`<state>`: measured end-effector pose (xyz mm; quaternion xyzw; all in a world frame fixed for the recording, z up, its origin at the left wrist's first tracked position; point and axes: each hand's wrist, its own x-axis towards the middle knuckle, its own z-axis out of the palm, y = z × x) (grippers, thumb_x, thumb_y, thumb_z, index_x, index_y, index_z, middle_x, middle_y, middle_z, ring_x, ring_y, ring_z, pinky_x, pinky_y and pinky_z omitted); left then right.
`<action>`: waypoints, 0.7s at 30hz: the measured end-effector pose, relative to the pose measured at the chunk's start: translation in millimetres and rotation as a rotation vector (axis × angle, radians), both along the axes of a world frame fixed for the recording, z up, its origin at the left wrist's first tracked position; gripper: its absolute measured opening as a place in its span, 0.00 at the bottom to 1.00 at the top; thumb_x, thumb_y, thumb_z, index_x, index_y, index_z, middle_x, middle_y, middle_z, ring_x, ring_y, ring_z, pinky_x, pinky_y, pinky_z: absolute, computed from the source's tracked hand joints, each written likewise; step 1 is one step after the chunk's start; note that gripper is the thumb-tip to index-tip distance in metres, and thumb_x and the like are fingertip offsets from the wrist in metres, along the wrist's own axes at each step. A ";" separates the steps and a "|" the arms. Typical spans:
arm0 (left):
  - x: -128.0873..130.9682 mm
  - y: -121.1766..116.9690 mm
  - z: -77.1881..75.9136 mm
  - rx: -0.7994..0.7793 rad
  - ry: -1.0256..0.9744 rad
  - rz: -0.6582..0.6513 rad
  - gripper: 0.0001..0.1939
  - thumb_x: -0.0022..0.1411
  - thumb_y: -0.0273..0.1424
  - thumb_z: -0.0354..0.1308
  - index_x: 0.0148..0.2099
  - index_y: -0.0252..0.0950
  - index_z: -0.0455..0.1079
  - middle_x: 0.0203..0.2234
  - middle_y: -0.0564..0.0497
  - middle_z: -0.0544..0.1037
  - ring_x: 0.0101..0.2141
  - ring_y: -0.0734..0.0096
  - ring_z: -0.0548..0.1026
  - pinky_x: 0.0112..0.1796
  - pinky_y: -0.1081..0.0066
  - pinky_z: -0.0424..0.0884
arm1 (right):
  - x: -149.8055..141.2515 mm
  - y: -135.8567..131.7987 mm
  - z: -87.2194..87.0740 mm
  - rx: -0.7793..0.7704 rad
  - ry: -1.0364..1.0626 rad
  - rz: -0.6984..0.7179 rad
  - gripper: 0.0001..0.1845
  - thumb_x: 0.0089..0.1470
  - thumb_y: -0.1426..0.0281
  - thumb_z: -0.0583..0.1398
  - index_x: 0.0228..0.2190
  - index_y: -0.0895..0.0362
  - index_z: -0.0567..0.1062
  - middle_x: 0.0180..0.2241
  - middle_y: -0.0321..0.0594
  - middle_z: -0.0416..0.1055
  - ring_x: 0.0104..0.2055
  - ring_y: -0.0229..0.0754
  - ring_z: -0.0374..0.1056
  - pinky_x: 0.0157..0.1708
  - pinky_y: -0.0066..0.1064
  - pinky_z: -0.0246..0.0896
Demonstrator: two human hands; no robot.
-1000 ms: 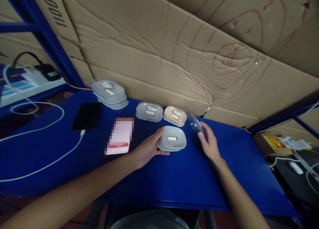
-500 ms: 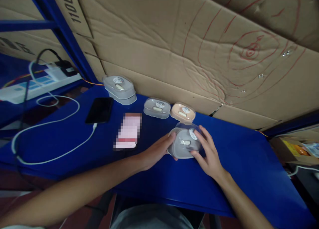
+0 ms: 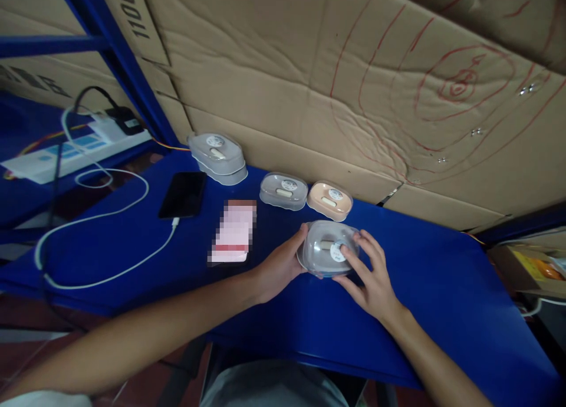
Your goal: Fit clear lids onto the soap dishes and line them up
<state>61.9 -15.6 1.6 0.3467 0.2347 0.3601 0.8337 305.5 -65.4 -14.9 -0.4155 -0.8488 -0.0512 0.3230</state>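
Between my hands is a grey oval plastic box (image 3: 318, 242) with a clear lid, a small pale inset and a round white sticker. My left hand (image 3: 285, 268) grips its left side, thumb up along the edge and fingers underneath. My right hand (image 3: 371, 271) holds the right side, with a fingertip on the sticker and the thumb at the near edge. Just behind it stand a similar grey box (image 3: 283, 191) and a peach box (image 3: 331, 200), both with clear lids. Farther left, two grey boxes (image 3: 219, 157) are stacked.
On the blue table (image 3: 424, 289) lie a black phone (image 3: 183, 194) with a white cable (image 3: 92, 284) and a second phone (image 3: 233, 230) with a blurred screen. A power strip (image 3: 79, 153) sits at left. A cardboard wall (image 3: 265, 71) runs behind; an open carton (image 3: 522, 268) is at right.
The clear lid on the held box has shifted and turned; its sticker now sits lower, nearer the middle right. My right fingers have moved with it. The view has shifted slightly.
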 end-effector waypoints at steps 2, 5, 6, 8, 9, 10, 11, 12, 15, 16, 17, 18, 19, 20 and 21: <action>-0.2 -0.1 1.4 0.045 0.010 -0.009 0.31 0.74 0.55 0.51 0.66 0.41 0.69 0.58 0.39 0.77 0.49 0.55 0.78 0.35 0.68 0.75 | -0.2 0.2 -0.4 -0.030 0.038 -0.003 0.43 0.64 0.65 0.66 0.73 0.43 0.55 0.70 0.51 0.56 0.73 0.67 0.53 0.65 0.67 0.61; -0.4 0.2 3.2 0.096 0.024 -0.037 0.31 0.74 0.55 0.50 0.67 0.41 0.68 0.61 0.38 0.75 0.50 0.54 0.77 0.36 0.68 0.75 | 0.0 0.3 0.8 -0.069 0.056 -0.005 0.43 0.64 0.63 0.66 0.73 0.41 0.54 0.70 0.50 0.56 0.73 0.67 0.54 0.66 0.69 0.60; -0.5 0.5 3.4 0.100 0.026 -0.042 0.31 0.74 0.55 0.50 0.67 0.41 0.68 0.60 0.38 0.75 0.50 0.54 0.77 0.36 0.68 0.75 | 0.0 0.1 1.4 -0.073 0.057 -0.011 0.43 0.64 0.63 0.66 0.73 0.39 0.54 0.70 0.49 0.57 0.73 0.67 0.54 0.66 0.69 0.59; -0.9 1.3 2.8 0.113 0.033 -0.050 0.31 0.74 0.56 0.49 0.67 0.41 0.68 0.60 0.39 0.75 0.50 0.54 0.77 0.36 0.68 0.75 | 0.0 -0.1 2.3 -0.093 0.081 -0.028 0.41 0.64 0.62 0.67 0.71 0.39 0.57 0.69 0.49 0.57 0.72 0.67 0.54 0.66 0.69 0.60; -1.3 1.9 2.1 0.125 0.036 -0.054 0.31 0.74 0.56 0.50 0.67 0.42 0.68 0.60 0.39 0.75 0.50 0.54 0.77 0.37 0.67 0.75 | 0.2 -0.1 2.2 -0.115 0.103 -0.034 0.40 0.63 0.62 0.67 0.71 0.39 0.58 0.69 0.49 0.58 0.72 0.66 0.56 0.65 0.68 0.61; -1.8 2.6 1.2 0.138 0.043 -0.059 0.31 0.73 0.56 0.51 0.66 0.43 0.68 0.60 0.39 0.75 0.50 0.54 0.77 0.37 0.67 0.75 | 0.8 0.1 1.7 -0.142 0.122 -0.040 0.40 0.63 0.61 0.67 0.70 0.40 0.59 0.68 0.49 0.58 0.71 0.65 0.57 0.65 0.67 0.62; -2.5 3.6 0.1 0.152 0.059 -0.062 0.31 0.73 0.56 0.52 0.66 0.43 0.68 0.60 0.40 0.75 0.49 0.55 0.77 0.37 0.66 0.75 | 1.7 0.5 0.7 -0.166 0.137 -0.043 0.39 0.62 0.60 0.68 0.69 0.41 0.60 0.68 0.50 0.58 0.71 0.65 0.58 0.65 0.66 0.63; -3.3 4.9 -1.0 0.170 0.087 -0.070 0.30 0.72 0.55 0.54 0.66 0.44 0.69 0.59 0.40 0.75 0.49 0.55 0.77 0.38 0.66 0.75 | 3.1 1.1 -0.7 -0.184 0.146 -0.044 0.39 0.62 0.60 0.68 0.69 0.42 0.60 0.67 0.51 0.58 0.70 0.64 0.59 0.65 0.65 0.63; -6.5 10.6 -3.2 0.254 0.209 -0.089 0.29 0.69 0.53 0.61 0.64 0.44 0.71 0.56 0.42 0.78 0.50 0.54 0.77 0.44 0.63 0.73 | 8.6 3.7 -5.3 -0.200 0.130 -0.034 0.41 0.61 0.60 0.68 0.69 0.44 0.57 0.67 0.53 0.56 0.71 0.63 0.58 0.66 0.65 0.62; -7.6 13.1 -3.3 0.285 0.243 -0.105 0.29 0.68 0.52 0.62 0.64 0.43 0.72 0.55 0.43 0.79 0.51 0.54 0.77 0.46 0.62 0.72 | 10.5 4.7 -6.2 -0.202 0.117 -0.031 0.42 0.61 0.60 0.68 0.69 0.44 0.57 0.67 0.53 0.54 0.72 0.63 0.56 0.66 0.65 0.61; -8.8 15.7 -3.2 0.311 0.268 -0.123 0.29 0.68 0.52 0.62 0.63 0.43 0.73 0.54 0.43 0.80 0.51 0.53 0.77 0.48 0.61 0.71 | 12.1 5.6 -6.5 -0.207 0.103 -0.031 0.42 0.62 0.61 0.68 0.69 0.44 0.56 0.68 0.53 0.52 0.72 0.63 0.55 0.67 0.65 0.61; -9.8 18.3 -2.8 0.334 0.285 -0.144 0.28 0.68 0.52 0.62 0.63 0.43 0.74 0.53 0.43 0.80 0.51 0.53 0.77 0.49 0.60 0.71 | 13.5 6.5 -6.2 -0.217 0.089 -0.031 0.42 0.62 0.61 0.67 0.70 0.44 0.56 0.70 0.53 0.50 0.73 0.63 0.53 0.67 0.65 0.60; -10.6 20.7 -2.4 0.360 0.300 -0.162 0.27 0.69 0.52 0.62 0.62 0.42 0.74 0.53 0.43 0.81 0.51 0.52 0.77 0.49 0.59 0.71 | 14.5 7.2 -5.3 -0.228 0.077 -0.029 0.41 0.62 0.61 0.67 0.70 0.44 0.56 0.71 0.52 0.49 0.74 0.63 0.52 0.67 0.64 0.60; -11.2 22.9 -2.3 0.396 0.318 -0.166 0.27 0.69 0.51 0.61 0.61 0.41 0.75 0.52 0.43 0.81 0.51 0.52 0.78 0.50 0.58 0.71 | 15.3 7.9 -4.0 -0.240 0.067 -0.027 0.41 0.63 0.61 0.66 0.70 0.45 0.55 0.71 0.52 0.49 0.74 0.62 0.51 0.67 0.64 0.60; -11.6 24.8 -2.5 0.446 0.348 -0.143 0.26 0.70 0.50 0.60 0.60 0.40 0.76 0.52 0.43 0.82 0.51 0.52 0.78 0.51 0.58 0.70 | 16.0 8.6 -2.6 -0.251 0.057 -0.027 0.41 0.63 0.61 0.66 0.71 0.45 0.55 0.72 0.52 0.49 0.74 0.62 0.51 0.67 0.63 0.60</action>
